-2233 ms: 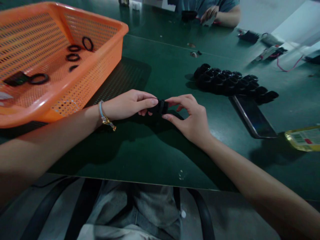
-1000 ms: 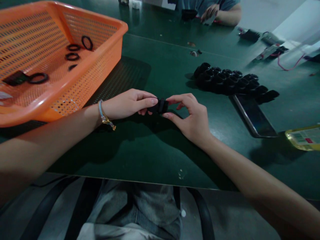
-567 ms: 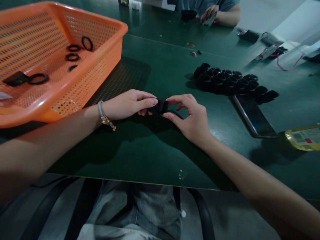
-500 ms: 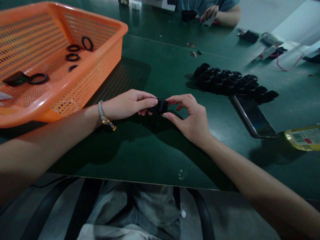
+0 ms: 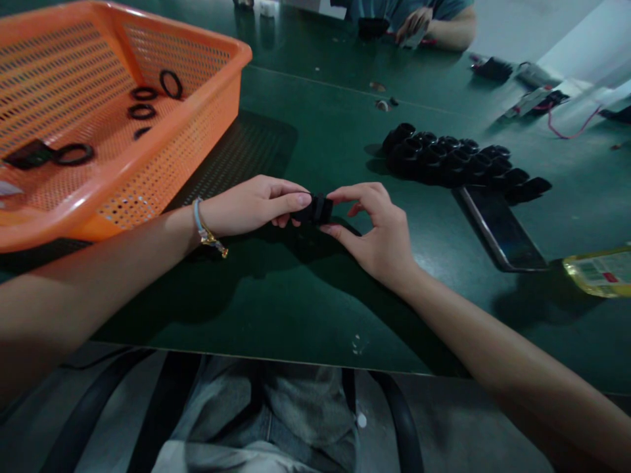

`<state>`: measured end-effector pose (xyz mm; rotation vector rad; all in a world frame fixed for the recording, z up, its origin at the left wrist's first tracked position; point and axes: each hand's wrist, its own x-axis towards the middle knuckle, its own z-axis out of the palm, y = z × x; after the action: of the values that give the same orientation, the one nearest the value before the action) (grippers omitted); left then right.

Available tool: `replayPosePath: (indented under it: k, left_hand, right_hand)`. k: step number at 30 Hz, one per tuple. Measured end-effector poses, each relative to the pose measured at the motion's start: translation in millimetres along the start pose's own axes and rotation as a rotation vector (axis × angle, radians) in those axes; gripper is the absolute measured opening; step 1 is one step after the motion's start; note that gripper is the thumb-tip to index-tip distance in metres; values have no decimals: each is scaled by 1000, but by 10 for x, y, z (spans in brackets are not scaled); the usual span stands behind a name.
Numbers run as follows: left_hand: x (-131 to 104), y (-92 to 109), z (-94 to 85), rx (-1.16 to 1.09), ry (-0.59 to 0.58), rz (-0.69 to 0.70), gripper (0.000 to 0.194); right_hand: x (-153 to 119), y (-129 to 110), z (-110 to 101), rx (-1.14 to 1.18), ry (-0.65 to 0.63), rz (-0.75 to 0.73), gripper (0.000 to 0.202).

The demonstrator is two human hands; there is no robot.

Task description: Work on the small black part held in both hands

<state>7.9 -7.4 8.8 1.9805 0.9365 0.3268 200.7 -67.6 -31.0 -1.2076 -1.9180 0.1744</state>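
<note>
Between my hands, just above the green table (image 5: 276,302), is a small black cylindrical part (image 5: 321,209) with a raised ring around it. My left hand (image 5: 263,202) is closed on its left end, thumb on top and fingers curled beneath. At the part's right end, my right hand (image 5: 379,226) pinches with thumb and forefinger, the other fingers curled behind. The underside of the part is hidden in shadow and by the fingers. Farther right stands a cluster of several black cylindrical parts (image 5: 453,161), close together in rows.
An orange perforated basket (image 5: 207,125) at the left holds several black rings (image 5: 141,112) and a black block-shaped piece (image 5: 30,155). To the right lie a phone (image 5: 505,230) and a bottle with yellow liquid (image 5: 599,272). Across the table a co-worker's hand (image 5: 414,25) holds something pale.
Both hands keep nearly the same pose around the black part. The view has shifted very slightly; nothing is let go or picked up.
</note>
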Motion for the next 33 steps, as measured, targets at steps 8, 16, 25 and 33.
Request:
replayPosePath:
  k: [8,16,25,33]
  left_hand:
    - [2,-19,3,-46,-5,10,34]
    - [-2,1,0,-44,-4,-3,32]
    - [17,-29,0,-70,-3,5,32]
    - [19,-27,5,-71,-1,11,32]
  right_hand:
    - [3,6,6,12,-12,7,24]
    - [2,14,-3,25,-20,22,24]
    - [-2,19,8,15,-14,17,23]
    - [2,17,-2,16,-14,-18,24]
